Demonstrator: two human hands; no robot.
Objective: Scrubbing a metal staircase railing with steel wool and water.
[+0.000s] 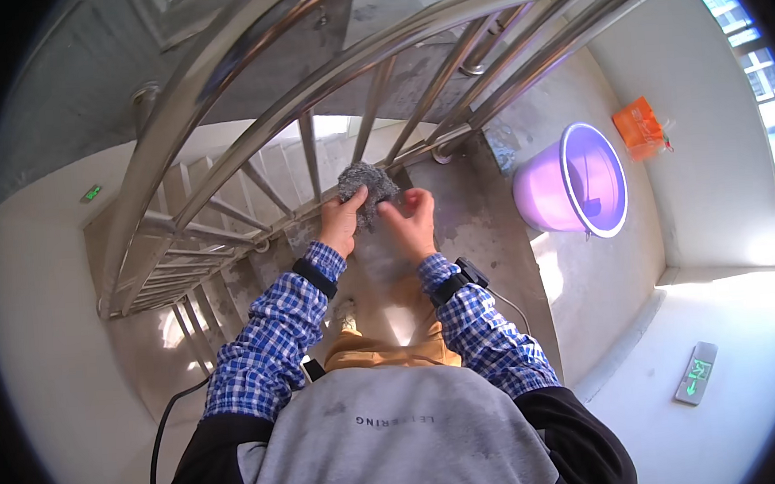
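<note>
A tangled grey wad that looks like steel wool (pixel 365 185) is held in my left hand (pixel 341 223), with the thumb pressed on its face. Just to the right, my right hand (pixel 413 222) is raised with thumb and fingers curled and apart; it is slightly blurred. Its thumb tip is close to the wad's edge, and I cannot tell whether they touch. Both hands are in front of the metal stair railing (pixel 363 64), near the foot of its upright bars. Blue checked sleeve covers reach both wrists, where black straps are worn.
To the right, a purple plastic bucket (pixel 550 189) stands on the landing, and beyond it an orange bag (pixel 640 128) lies by the wall. Concrete steps (pixel 452 205) lie below my hands. Railing bars and more stairs (pixel 277 172) run down to the left. A black cable (pixel 159 429) hangs at lower left.
</note>
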